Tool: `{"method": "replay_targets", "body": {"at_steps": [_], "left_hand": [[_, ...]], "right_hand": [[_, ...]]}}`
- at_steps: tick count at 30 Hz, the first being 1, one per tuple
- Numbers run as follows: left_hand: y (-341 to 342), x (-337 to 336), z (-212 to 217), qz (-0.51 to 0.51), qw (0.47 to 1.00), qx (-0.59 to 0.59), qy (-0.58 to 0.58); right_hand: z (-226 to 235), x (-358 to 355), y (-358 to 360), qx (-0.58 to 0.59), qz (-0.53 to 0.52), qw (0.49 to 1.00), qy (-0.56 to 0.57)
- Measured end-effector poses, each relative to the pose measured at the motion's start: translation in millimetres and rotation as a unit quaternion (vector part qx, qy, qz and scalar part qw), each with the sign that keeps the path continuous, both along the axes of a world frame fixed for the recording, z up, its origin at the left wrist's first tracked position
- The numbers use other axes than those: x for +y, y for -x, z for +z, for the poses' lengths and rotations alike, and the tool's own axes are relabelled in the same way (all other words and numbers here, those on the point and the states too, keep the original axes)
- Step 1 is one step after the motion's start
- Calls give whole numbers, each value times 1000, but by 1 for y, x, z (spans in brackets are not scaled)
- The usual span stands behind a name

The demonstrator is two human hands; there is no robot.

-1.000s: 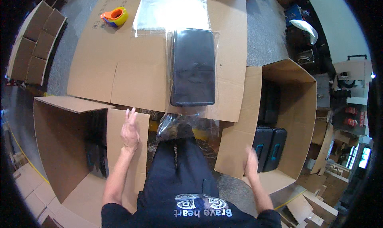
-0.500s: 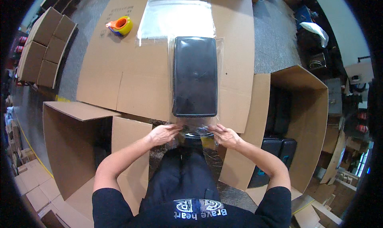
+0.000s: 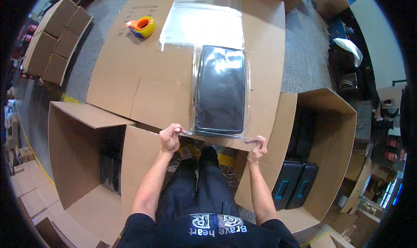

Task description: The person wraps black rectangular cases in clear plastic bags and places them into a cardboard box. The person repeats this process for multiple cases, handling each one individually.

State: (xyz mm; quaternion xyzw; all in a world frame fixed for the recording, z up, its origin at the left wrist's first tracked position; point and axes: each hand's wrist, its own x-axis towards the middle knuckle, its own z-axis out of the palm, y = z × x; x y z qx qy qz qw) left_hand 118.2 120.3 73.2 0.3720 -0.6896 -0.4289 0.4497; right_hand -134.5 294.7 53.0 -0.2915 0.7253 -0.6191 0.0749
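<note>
Two hands grip the near edge of a clear plastic bag: the left hand is closed on its near-left corner and the right hand is pinched shut on its near-right corner, holding the mouth taut just over the near edge of the flattened cardboard sheet. Just beyond them, the black case lies lengthwise and already sits wholly inside the bag, so the bagging looks mostly done; closing the open end appears left. On the near right, an open carton holds two more black cases; another open carton stands near left. Far left on the sheet rests an orange-and-yellow tape dispenser.
</note>
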Motion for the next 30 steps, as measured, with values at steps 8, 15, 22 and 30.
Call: {"method": "replay_targets", "body": {"at_steps": [8, 15, 22, 30], "left_hand": [[30, -8, -10, 170, 944, -176, -221], [59, 7, -53, 118, 871, -319, -355], [71, -27, -66, 204, 863, -284, -365], [69, -8, 1, 20, 940, -31, -338]], "right_hand": [[-23, -42, 19, -117, -35, 960, -251], [-52, -53, 22, -202, 116, 899, -370], [-76, -74, 98, -90, 148, 806, -566], [-24, -171, 32, -522, 404, 727, -190]]}}
